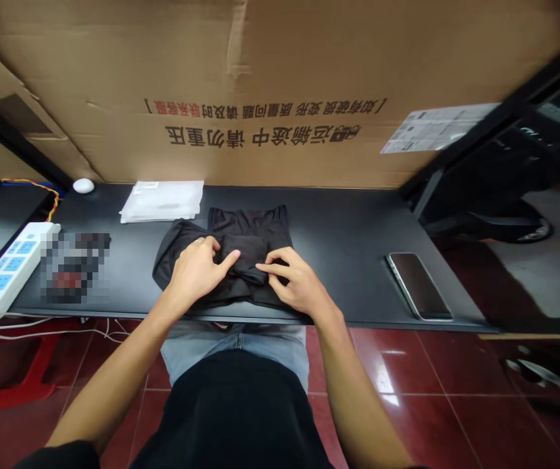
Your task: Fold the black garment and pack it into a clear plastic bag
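Observation:
A black garment [240, 225] of thin, smooth cloth lies partly folded on the dark table in front of me. Two square-ended flaps or panels of it spread out to the back and to the left. My left hand [196, 267] rests on its left part, fingers curled into the fabric and thumb stretched across the fold. With thumb and fingertips, my right hand [294, 280] pinches a small folded edge of the cloth near the middle. The fingertips of my left hand are partly hidden by the cloth.
Flat white plastic packets [162, 200] lie at the back left, beside a white rounded object [83, 186]. A white power strip [15, 264] and a pixelated item [74, 270] are on the left. A phone [419, 286] lies right. Behind the table [343, 260] stands a cardboard sheet [280, 65].

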Available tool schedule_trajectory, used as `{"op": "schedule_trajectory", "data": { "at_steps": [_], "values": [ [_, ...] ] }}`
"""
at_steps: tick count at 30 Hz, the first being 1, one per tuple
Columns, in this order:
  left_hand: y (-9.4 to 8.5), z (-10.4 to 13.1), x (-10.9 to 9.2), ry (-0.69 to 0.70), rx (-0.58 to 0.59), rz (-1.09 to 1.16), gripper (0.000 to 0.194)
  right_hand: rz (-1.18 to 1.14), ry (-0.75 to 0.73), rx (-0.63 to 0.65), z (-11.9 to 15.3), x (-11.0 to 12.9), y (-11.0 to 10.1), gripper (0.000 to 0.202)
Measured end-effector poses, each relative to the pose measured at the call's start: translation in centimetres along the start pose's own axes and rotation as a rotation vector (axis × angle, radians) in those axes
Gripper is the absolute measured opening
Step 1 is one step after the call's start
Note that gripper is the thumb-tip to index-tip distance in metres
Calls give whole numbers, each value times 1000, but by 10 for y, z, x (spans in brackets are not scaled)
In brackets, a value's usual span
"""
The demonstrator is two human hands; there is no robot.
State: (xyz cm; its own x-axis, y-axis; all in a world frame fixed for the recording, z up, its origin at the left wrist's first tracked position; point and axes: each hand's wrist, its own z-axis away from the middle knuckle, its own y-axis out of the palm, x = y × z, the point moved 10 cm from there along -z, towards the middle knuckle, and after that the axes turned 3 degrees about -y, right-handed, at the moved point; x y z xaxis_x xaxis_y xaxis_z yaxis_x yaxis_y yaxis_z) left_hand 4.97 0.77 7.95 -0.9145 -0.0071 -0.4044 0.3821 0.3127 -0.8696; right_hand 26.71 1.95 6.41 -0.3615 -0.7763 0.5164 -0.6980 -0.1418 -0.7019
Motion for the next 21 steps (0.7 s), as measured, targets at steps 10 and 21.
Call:
{"op": "schedule_trajectory", "data": {
  "at_steps": [10,21],
  "values": [
    [25,-12,-17,-171,244,539,20,52,-108,-13,2,22,-12,35],
    [46,9,-33,-578,639,1415,23,217,-456,159,-38,72,-5,27]
  ]
}}
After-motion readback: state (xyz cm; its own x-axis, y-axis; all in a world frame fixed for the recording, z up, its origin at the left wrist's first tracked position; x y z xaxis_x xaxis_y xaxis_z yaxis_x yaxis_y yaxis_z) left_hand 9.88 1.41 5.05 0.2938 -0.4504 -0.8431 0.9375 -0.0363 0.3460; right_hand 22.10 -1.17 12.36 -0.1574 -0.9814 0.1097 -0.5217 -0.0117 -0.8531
